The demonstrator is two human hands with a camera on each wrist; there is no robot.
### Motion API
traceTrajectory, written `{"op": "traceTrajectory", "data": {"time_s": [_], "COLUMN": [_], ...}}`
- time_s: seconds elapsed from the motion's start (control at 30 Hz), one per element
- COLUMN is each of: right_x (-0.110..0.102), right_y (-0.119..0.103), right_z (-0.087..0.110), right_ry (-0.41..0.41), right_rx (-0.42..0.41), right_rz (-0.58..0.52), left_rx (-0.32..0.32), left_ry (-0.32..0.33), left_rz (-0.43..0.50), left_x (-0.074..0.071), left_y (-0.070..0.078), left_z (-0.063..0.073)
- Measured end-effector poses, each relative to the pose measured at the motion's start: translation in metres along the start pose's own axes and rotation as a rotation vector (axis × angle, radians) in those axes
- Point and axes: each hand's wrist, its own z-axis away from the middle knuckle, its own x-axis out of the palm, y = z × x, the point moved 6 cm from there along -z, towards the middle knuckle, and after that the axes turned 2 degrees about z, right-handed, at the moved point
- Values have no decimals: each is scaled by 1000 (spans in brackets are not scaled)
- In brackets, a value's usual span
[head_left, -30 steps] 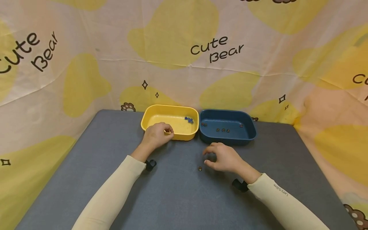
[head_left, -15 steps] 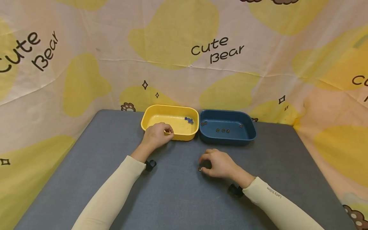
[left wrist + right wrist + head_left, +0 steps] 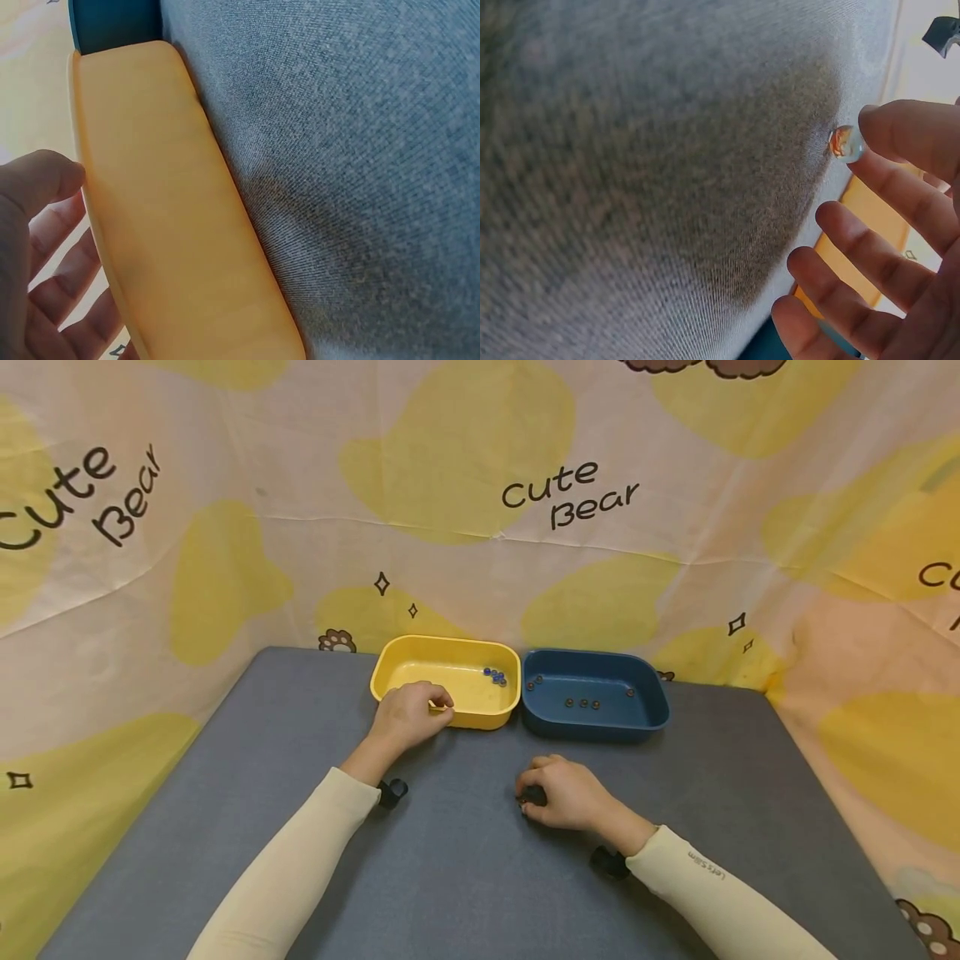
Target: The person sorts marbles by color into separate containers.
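My left hand (image 3: 408, 714) is at the near rim of the yellow plastic bin (image 3: 483, 721). In the left wrist view its thumb lies on the rim, with the fingers on the inner side of the wall. A clear glass marble with an orange swirl (image 3: 846, 144) sits on the grey cloth, and my right hand (image 3: 567, 795) pinches it between thumb and index finger. The other right fingers are spread in the right wrist view. Several blue marbles (image 3: 496, 677) lie in the right part of the yellow bin.
A dark blue bin (image 3: 592, 732) stands right against the yellow one. Several brownish marbles (image 3: 583, 703) lie spread over its floor. Behind both bins hangs a patterned fabric backdrop (image 3: 450, 577). Grey cloth (image 3: 450, 877) covers the table.
My right hand has come down and to the left onto the marble, and its thumb and index finger have closed on it. The left hand has stayed at the yellow bin's rim.
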Motion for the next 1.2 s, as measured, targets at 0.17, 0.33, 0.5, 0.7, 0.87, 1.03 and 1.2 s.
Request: {"op": "traceTrajectory", "data": {"time_s": [0.17,0.33,0.5,0.7,0.87,1.03,1.2], "right_x": [2,2,3,4,2,-4,-16], "right_y": [0,0,0,0,1,4,10], "right_z": [0,0,0,-1,-2,-3,-4], "right_ry": [-2,-1,-6,-8,7,37,47], "right_rx": [-2,4,14,15,4,5,25], "right_rz": [11,16,21,29,24,28,26], "left_rx": [10,8,10,14,8,-1,1], "left_ry": [5,-4,-6,4,4,-2,-7], "left_rz": [-1,-8,-15,-17,-20,-20,-21], "left_x": [-1,0,0,-1,-1,-1,-1], "left_y": [1,1,2,3,3,2,2], "left_z": [0,0,1,1,1,1,1]}}
